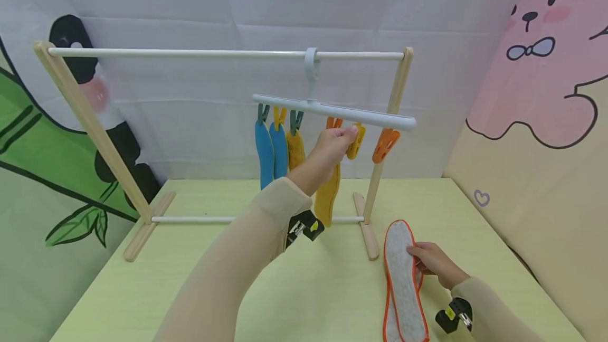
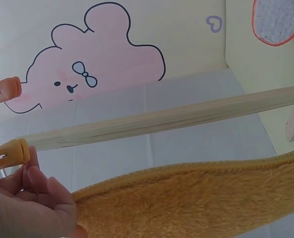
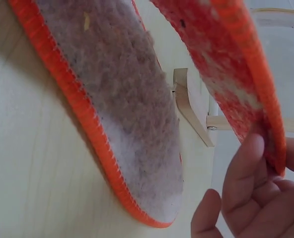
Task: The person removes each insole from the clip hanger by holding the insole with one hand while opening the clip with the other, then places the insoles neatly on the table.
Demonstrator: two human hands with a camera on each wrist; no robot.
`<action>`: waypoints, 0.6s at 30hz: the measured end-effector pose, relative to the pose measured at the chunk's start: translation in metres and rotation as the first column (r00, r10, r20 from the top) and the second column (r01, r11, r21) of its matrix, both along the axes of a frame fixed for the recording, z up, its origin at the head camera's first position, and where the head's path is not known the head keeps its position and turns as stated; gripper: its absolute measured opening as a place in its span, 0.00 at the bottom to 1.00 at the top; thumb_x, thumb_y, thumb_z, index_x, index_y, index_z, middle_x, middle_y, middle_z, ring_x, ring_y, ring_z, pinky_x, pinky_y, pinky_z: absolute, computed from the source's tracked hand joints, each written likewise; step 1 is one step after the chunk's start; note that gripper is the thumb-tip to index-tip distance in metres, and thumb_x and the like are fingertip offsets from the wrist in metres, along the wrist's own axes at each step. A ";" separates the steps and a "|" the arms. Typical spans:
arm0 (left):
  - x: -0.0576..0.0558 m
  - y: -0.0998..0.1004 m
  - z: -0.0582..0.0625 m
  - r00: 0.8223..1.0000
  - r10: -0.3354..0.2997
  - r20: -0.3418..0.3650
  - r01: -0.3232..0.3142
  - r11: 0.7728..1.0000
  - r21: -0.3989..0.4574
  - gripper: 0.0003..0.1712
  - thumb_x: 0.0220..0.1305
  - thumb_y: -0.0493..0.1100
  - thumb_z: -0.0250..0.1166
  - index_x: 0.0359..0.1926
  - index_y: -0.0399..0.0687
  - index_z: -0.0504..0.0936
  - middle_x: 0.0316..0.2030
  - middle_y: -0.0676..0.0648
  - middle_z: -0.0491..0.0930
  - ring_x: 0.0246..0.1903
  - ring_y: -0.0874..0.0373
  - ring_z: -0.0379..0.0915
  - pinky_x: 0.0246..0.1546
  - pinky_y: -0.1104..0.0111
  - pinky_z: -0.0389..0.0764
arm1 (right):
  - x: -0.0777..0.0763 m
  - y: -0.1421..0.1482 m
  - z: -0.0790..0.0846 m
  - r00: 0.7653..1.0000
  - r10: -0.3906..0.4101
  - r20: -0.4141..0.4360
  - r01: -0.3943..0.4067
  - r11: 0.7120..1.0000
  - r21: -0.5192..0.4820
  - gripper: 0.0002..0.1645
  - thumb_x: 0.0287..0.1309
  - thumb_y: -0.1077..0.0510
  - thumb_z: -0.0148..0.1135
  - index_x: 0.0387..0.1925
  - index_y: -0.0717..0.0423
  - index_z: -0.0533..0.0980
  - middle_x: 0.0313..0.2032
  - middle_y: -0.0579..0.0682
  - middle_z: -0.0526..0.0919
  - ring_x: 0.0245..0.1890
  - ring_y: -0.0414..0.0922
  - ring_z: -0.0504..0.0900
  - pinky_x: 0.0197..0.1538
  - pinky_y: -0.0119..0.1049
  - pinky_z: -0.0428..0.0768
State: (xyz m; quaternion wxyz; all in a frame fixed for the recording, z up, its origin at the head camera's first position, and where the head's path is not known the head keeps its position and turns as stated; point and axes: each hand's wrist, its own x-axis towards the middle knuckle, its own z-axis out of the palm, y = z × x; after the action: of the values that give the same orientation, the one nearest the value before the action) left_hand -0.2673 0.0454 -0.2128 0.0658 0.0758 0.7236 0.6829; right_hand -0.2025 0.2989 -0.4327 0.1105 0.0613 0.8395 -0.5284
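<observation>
My left hand [image 1: 328, 154] pinches a yellow clothespin [image 1: 356, 141] under the white hanger [image 1: 366, 115]. In the left wrist view, that hand's thumb and fingers meet at the clip [image 2: 12, 153]. Close beside it hangs a yellow fuzzy insole [image 1: 328, 197] from an orange clothespin, partly behind the wrist. An orange clothespin [image 1: 386, 145] without an insole is at the hanger's right end. Lower right, my right hand [image 1: 434, 263] pinches the edge of a grey insole [image 1: 399, 252] trimmed in orange-red, raised off the table. A second matching insole [image 3: 117, 99] lies underneath on the table.
Two blue insoles [image 1: 264, 152] and another yellow insole [image 1: 295, 149] hang clipped on the hanger's left half. The hanger hooks over the white top rail [image 1: 190, 54] of a wooden rack, whose right foot [image 1: 367, 231] stands near the grey insoles. A printed cloth backs the table.
</observation>
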 end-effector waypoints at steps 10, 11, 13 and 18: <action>0.001 -0.001 0.000 1.000 -0.004 -0.002 0.004 1.000 0.001 0.19 0.73 0.47 0.53 0.30 0.37 0.77 0.24 0.51 0.64 0.34 0.58 0.59 0.48 0.60 0.60 | 0.004 0.000 -0.004 1.000 -0.021 -0.007 0.021 1.000 -0.003 0.15 0.69 0.57 0.49 0.34 0.66 0.75 0.20 0.44 0.75 0.21 0.39 0.75 0.29 0.35 0.74; 0.001 -0.001 0.000 1.000 -0.002 -0.003 0.002 1.000 0.001 0.19 0.73 0.47 0.53 0.31 0.36 0.78 0.25 0.51 0.65 0.35 0.58 0.60 0.49 0.60 0.61 | 0.004 0.001 -0.004 1.000 -0.028 -0.005 0.028 1.000 -0.005 0.15 0.69 0.57 0.49 0.34 0.65 0.75 0.20 0.44 0.75 0.21 0.39 0.74 0.29 0.35 0.73; 0.001 -0.001 0.000 1.000 -0.004 -0.004 0.004 1.000 -0.003 0.19 0.73 0.48 0.53 0.34 0.34 0.79 0.27 0.50 0.66 0.36 0.57 0.61 0.50 0.58 0.61 | 0.004 0.001 -0.006 0.999 -0.041 -0.001 0.041 0.999 -0.006 0.15 0.69 0.56 0.48 0.33 0.64 0.75 0.20 0.44 0.74 0.21 0.39 0.74 0.29 0.35 0.72; 0.000 -0.002 -0.002 1.000 -0.017 -0.007 0.017 1.000 0.007 0.21 0.73 0.47 0.53 0.43 0.30 0.80 0.29 0.50 0.68 0.38 0.57 0.62 0.53 0.57 0.61 | 0.005 0.000 -0.010 0.997 -0.078 0.015 0.078 0.997 0.010 0.16 0.69 0.56 0.48 0.27 0.60 0.72 0.19 0.44 0.72 0.21 0.40 0.72 0.29 0.34 0.70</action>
State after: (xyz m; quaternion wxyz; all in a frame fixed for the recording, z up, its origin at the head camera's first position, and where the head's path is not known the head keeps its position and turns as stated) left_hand -0.2675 0.0437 -0.2151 0.0688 0.0844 0.7207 0.6847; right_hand -0.1979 0.2992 -0.4431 0.0961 0.0986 0.8382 -0.5278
